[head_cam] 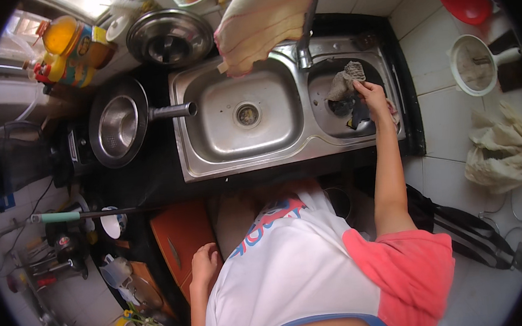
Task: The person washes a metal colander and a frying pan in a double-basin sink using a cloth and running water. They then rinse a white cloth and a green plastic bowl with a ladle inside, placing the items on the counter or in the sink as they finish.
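Note:
My right hand (373, 98) pinches a grey, mesh-like cleaning cloth (341, 84) over the small right basin (327, 122) of a stainless steel double sink. Below the cloth, a dark drain opening (341, 106) is partly covered. A black and yellow item (358, 114) lies beside it, partly behind my hand. A pinkish cloth (393, 113) hangs at that basin's right edge. My left hand (205, 262) hangs loosely at my side with nothing in it, near an orange cabinet door (175, 245).
A striped cloth (267, 20) hangs over the faucet (304, 57), above the large left basin (212, 134). Left of the sink stands a metal wok (117, 122), its handle reaching over the rim. A steel lid (170, 38) and oil bottles (73, 44) stand behind.

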The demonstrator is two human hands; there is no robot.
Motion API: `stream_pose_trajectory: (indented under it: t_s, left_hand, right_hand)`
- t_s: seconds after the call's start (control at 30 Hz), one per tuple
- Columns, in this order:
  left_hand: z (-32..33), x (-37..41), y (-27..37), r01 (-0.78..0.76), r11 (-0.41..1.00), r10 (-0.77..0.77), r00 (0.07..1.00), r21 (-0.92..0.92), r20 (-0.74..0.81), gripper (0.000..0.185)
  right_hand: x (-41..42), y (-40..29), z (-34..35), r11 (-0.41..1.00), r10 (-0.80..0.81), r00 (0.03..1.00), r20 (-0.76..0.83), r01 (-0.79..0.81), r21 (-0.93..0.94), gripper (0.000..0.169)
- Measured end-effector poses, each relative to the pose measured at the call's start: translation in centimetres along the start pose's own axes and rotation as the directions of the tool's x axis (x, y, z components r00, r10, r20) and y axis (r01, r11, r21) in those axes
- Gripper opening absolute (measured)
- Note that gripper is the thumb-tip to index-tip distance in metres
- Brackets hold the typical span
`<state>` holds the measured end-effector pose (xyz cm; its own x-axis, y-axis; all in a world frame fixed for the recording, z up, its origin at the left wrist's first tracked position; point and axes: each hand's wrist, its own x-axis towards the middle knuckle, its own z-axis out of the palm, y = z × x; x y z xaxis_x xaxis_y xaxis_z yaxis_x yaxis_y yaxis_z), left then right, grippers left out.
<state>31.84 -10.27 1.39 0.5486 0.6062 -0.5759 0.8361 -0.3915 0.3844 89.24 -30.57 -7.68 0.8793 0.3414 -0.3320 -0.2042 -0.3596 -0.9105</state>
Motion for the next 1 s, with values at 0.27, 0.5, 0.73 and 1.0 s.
stream_pose_trajectory:
  t_s: [0.27, 0.5, 0.73, 1.0]
  left_hand:
    - [-2.3, 10.1, 12.8, -0.404, 0.905, 0.41, 0.912, -0.133, 0.019, 0.024]
    - [-0.9, 18.6, 21.5, 0.178, 0.102, 0.133, 0.973, -0.979, 0.191, 0.043]
    - [0.3, 18.8, 22.8, -0.164, 0.446, 0.108, 0.986, -0.88, -0.129, 0.034]
    - [-3.5, 18.5, 21.2, -0.524, 0.787, 0.267, 0.766, -0.326, -0.585, 0.041]
  right_hand:
    - [-6.3, -2.9, 8.2, 0.859, -0.5, 0.866, -0.025, 0.491, -0.146, 0.016]
    - [-14.5, -2.5, 19.5, 0.806, -0.582, 0.787, 0.205, 0.592, 0.012, 0.024]
    - [-14.3, -5.1, 21.5, 0.592, -0.1, 0.846, 0.524, -0.373, 0.714, 0.06]
    - [-7.0, -5.4, 22.3, 0.357, -0.157, 0.755, 0.637, -0.558, 0.749, 0.04]
